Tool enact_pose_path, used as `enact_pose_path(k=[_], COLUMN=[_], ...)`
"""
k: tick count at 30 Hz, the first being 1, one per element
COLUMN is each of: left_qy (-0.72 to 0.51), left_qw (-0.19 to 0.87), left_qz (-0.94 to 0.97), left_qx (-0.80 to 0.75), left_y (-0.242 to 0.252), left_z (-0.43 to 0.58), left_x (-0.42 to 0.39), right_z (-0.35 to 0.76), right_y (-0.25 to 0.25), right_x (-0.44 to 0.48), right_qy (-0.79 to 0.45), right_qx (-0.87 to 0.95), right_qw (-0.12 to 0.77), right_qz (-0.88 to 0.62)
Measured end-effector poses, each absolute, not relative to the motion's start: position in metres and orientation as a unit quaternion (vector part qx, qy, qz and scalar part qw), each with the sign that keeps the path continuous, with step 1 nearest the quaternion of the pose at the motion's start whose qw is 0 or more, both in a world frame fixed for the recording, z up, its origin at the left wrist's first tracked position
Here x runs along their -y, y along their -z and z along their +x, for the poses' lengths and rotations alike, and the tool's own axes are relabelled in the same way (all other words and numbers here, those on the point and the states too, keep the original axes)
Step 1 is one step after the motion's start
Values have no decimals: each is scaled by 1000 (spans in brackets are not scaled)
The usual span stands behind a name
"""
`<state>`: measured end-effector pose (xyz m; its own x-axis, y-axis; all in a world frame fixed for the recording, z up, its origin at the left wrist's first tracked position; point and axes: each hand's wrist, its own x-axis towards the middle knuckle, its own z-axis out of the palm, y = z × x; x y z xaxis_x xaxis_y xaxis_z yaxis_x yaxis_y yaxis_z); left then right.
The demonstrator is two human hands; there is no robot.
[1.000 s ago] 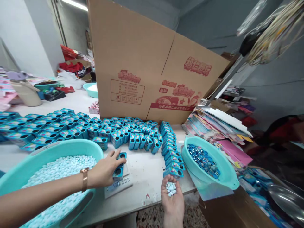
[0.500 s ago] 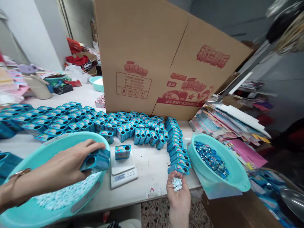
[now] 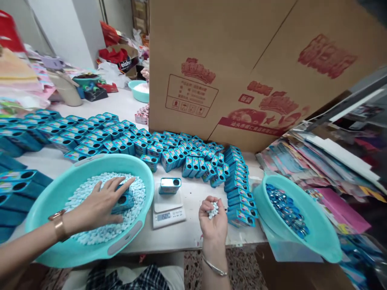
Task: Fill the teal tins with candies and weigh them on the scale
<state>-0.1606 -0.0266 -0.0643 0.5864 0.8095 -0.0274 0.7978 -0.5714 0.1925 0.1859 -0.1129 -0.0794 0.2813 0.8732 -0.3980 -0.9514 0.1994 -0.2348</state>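
My left hand (image 3: pixel 102 201) is over a turquoise basin (image 3: pixel 145 231) of small pale-blue candies (image 3: pixel 99 237). Its fingers are spread above a blue tin (image 3: pixel 125 201) that lies on the candies, partly hidden by the hand. My right hand (image 3: pixel 213 225) is held palm up with its fingers curled around a small heap of the same candies (image 3: pixel 213 210). Between the hands, a white digital scale (image 3: pixel 169 217) carries one upright blue tin (image 3: pixel 169 185) with a round hole in its top. Its display seems to read about 150.
Rows of blue tins (image 3: pixel 90 135) stand across the table, with another column (image 3: pixel 240 189) right of my right hand. A second turquoise basin (image 3: pixel 323 237) holds blue lids or small tins at the right. A large cardboard box (image 3: pixel 229 48) stands behind, beside stacked printed sheets (image 3: pixel 314 157).
My left hand has lowered into the basin and spread its fingers, and the tin it held now lies on the candies. My right hand has moved left toward the scale, fingers curling.
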Motion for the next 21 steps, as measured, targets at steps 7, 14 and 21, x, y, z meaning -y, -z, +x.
enact_pose_path(k=[7,14,21], left_qy=[-134,-172,-123], left_qw=[121,177,255], left_qz=[880,906,900], left_qx=[-440,-343,-331], left_y=[32,32,55], left_z=[-134,-61,-7], left_x=[22,-9,-23], right_z=[160,142,123], right_y=[58,43,41], right_x=[70,33,8], right_qy=[-623,-600,-544], right_qx=[-45,-35,1], right_qw=[750,760,783], right_qz=[-219,-248,-301])
